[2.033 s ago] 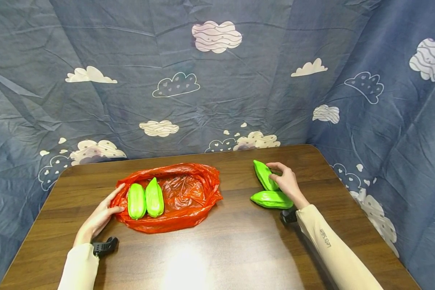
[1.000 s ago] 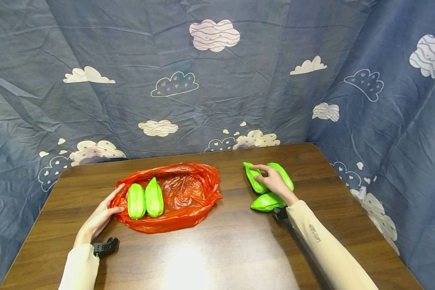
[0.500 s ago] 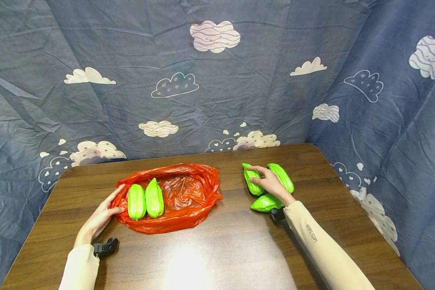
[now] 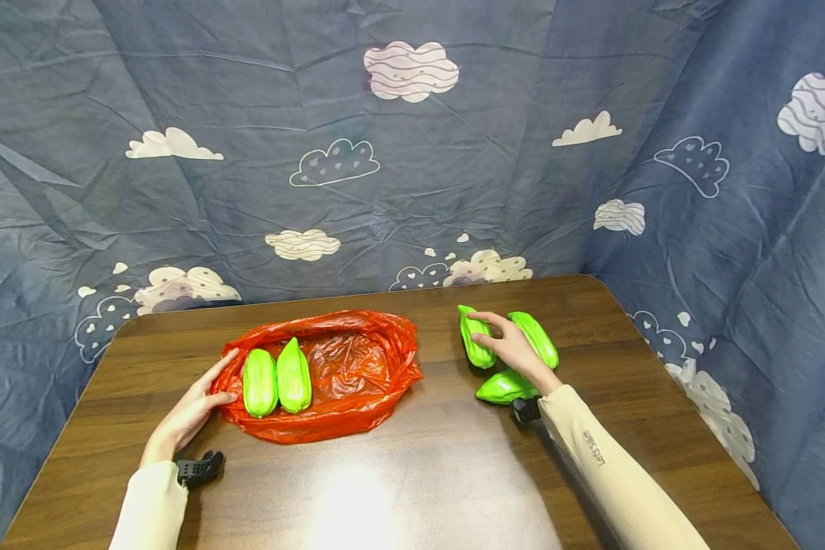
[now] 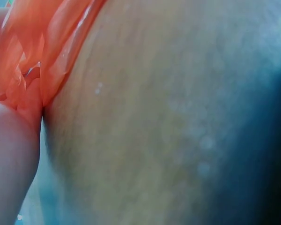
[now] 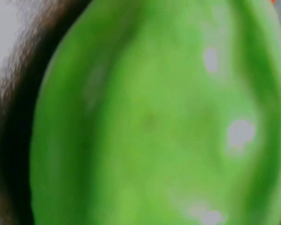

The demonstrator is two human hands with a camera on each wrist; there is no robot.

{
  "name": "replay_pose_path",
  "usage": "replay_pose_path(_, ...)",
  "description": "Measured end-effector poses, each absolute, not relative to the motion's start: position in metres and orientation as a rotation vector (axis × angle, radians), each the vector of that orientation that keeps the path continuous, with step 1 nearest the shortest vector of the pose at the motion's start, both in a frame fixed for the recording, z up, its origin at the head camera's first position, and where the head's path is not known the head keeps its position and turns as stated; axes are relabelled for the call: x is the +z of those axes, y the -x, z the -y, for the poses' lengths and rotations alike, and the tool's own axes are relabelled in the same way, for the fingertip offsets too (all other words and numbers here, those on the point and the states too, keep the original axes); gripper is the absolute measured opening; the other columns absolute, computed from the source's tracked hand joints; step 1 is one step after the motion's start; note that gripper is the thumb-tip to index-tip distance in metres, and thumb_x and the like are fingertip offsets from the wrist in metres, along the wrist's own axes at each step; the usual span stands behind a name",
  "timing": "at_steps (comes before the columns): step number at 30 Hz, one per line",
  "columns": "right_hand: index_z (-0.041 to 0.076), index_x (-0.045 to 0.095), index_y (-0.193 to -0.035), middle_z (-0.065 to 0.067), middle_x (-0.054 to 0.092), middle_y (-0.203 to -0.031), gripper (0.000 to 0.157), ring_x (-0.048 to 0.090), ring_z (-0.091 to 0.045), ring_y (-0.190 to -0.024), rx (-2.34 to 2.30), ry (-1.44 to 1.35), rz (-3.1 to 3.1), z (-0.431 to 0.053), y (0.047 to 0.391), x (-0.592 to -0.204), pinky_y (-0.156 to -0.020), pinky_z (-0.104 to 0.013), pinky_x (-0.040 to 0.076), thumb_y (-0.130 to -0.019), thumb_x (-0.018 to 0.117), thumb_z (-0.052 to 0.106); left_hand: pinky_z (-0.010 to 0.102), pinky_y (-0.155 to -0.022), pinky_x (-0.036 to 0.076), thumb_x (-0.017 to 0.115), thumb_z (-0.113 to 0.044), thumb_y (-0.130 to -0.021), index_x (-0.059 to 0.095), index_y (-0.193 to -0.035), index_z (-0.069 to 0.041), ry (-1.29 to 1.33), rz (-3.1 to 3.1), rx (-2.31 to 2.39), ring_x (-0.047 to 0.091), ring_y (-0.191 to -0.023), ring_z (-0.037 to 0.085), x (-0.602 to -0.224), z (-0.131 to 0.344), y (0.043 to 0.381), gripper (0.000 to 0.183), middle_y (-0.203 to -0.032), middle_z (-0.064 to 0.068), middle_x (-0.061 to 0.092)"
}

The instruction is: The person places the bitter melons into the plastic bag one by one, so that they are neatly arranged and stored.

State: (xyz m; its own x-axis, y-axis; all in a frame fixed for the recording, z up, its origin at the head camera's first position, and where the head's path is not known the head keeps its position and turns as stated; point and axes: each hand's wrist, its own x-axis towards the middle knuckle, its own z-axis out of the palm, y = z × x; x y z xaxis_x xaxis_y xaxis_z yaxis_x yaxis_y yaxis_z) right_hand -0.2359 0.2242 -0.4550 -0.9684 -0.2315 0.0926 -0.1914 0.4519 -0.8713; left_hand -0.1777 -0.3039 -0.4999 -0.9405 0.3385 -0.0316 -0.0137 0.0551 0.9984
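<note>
In the head view my left hand (image 4: 182,416) grips the left end of a red plastic bag (image 4: 385,412), thumb and index finger apart at its rim. The left wrist view shows the bag's film (image 5: 47,51) bunched over the thumb. Two bright green star fruits, one rounded (image 4: 260,382) and one pointed (image 4: 293,378), lie side by side in the bag's left half. On the right, my right hand (image 4: 519,347) holds another star fruit (image 4: 477,344) between thumb and index finger. A ridged green fruit (image 6: 168,117) fills the right wrist view.
Close behind the right hand lies a star fruit (image 4: 535,340); one more (image 4: 505,386) lies crosswise under the wrist. Dark wrist cameras (image 4: 201,468) sit on both arms. A blue cloud-print curtain (image 4: 344,206) stands behind the wooden table (image 4: 447,458).
My right hand and its star fruit have shifted left over two seconds, bringing the fruit behind the hand into sight. Over the last half second they have barely moved; the left hand stays put.
</note>
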Motion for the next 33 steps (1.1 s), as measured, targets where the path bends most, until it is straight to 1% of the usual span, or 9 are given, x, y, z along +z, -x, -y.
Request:
replay_pose_path(5, -0.005, 0.049, -0.134, -0.025, 0.044, -0.14, 0.045, 0.042, -0.044, -0.125, -1.604, 0.402, -2.611, -0.219, 0.233, -0.449, -0.099, -0.053, 0.037, -0.093, 0.061, 0.009, 0.01, -0.091, 0.034, 0.052, 0.005, -0.089, 0.013, -0.154, -0.011, -0.32, -2.083, 1.954, 0.037, -0.115, -0.008, -0.498, 0.304, 0.178, 0.077, -0.152, 0.028, -0.002)
replay_pose_path(10, -0.009, 0.049, -0.132, -0.028, 0.044, -0.138, 0.044, 0.039, -0.046, -0.126, -1.637, 0.401, -2.581, -0.208, 0.224, -0.427, -0.1, -0.056, 0.034, -0.092, 0.06, 0.003, 0.01, -0.092, 0.033, 0.051, 0.006, -0.09, 0.012, -0.154, -0.01, -0.333, -2.074, 1.963, 0.037, -0.116, -0.009, -0.499, 0.304, 0.178, 0.076, -0.152, 0.029, -0.003)
replay_pose_path(12, -0.01, 0.049, -0.132, -0.029, 0.044, -0.138, 0.043, 0.041, -0.047, -0.124, -1.646, 0.399, -2.571, -0.203, 0.22, -0.42, -0.099, -0.056, 0.035, -0.092, 0.06, 0.002, 0.01, -0.092, 0.034, 0.051, 0.006, -0.09, 0.012, -0.154, -0.01, -0.337, -2.067, 1.969, 0.037, -0.116, -0.009, -0.499, 0.304, 0.179, 0.076, -0.152, 0.029, -0.003)
replay_pose_path(14, -0.009, 0.049, -0.132, -0.029, 0.044, -0.138, 0.043, 0.044, -0.047, -0.121, -1.643, 0.401, -2.577, -0.2, 0.218, -0.417, -0.096, -0.052, 0.039, -0.092, 0.06, 0.002, 0.01, -0.092, 0.034, 0.051, 0.006, -0.09, 0.012, -0.154, -0.01, -0.34, -2.062, 1.973, 0.037, -0.116, -0.009, -0.499, 0.304, 0.179, 0.076, -0.152, 0.029, -0.003)
replay_pose_path(17, -0.006, 0.05, -0.133, -0.026, 0.045, -0.138, 0.044, 0.051, -0.043, -0.113, -1.64, 0.407, -2.584, -0.199, 0.222, -0.425, -0.088, -0.041, 0.045, -0.092, 0.06, 0.005, 0.01, -0.092, 0.034, 0.051, 0.005, -0.09, 0.012, -0.154, -0.01, -0.34, -2.059, 1.975, 0.038, -0.115, -0.009, -0.499, 0.304, 0.179, 0.076, -0.152, 0.029, -0.004)
replay_pose_path(21, 0.0, 0.051, -0.135, -0.021, 0.046, -0.14, 0.045, 0.055, -0.033, -0.106, -1.66, 0.417, -2.569, -0.199, 0.23, -0.439, -0.08, -0.029, 0.045, -0.093, 0.061, 0.012, 0.01, -0.092, 0.034, 0.051, 0.006, -0.09, 0.012, -0.154, -0.01, -0.341, -2.063, 1.977, 0.038, -0.116, -0.009, -0.499, 0.304, 0.179, 0.077, -0.151, 0.03, -0.004)
replay_pose_path(25, 0.002, 0.051, -0.136, -0.019, 0.046, -0.14, 0.045, 0.055, -0.028, -0.103, -1.688, 0.45, -2.541, -0.193, 0.231, -0.44, -0.077, -0.028, 0.045, -0.094, 0.061, 0.014, 0.01, -0.092, 0.034, 0.051, 0.006, -0.089, 0.013, -0.154, -0.011, -0.336, -2.07, 1.977, 0.038, -0.115, -0.008, -0.5, 0.303, 0.179, 0.077, -0.151, 0.029, -0.004)
replay_pose_path(29, 0.002, 0.051, -0.136, -0.018, 0.048, -0.139, 0.044, 0.055, -0.023, -0.091, -1.708, 0.486, -2.525, -0.186, 0.229, -0.434, -0.071, -0.026, 0.044, -0.094, 0.06, 0.013, 0.01, -0.092, 0.034, 0.051, 0.006, -0.09, 0.013, -0.154, -0.011, -0.334, -2.069, 1.978, 0.038, -0.116, -0.008, -0.5, 0.303, 0.179, 0.077, -0.151, 0.029, -0.004)
replay_pose_path(33, 0.001, 0.051, -0.136, -0.018, 0.049, -0.137, 0.044, 0.056, -0.019, -0.085, -1.731, 0.534, -2.505, -0.179, 0.23, -0.431, -0.07, -0.025, 0.044, -0.094, 0.059, 0.011, 0.01, -0.092, 0.034, 0.05, 0.006, -0.09, 0.013, -0.154, -0.011, -0.332, -2.073, 1.976, 0.038, -0.115, -0.008, -0.499, 0.303, 0.178, 0.076, -0.151, 0.029, -0.004)
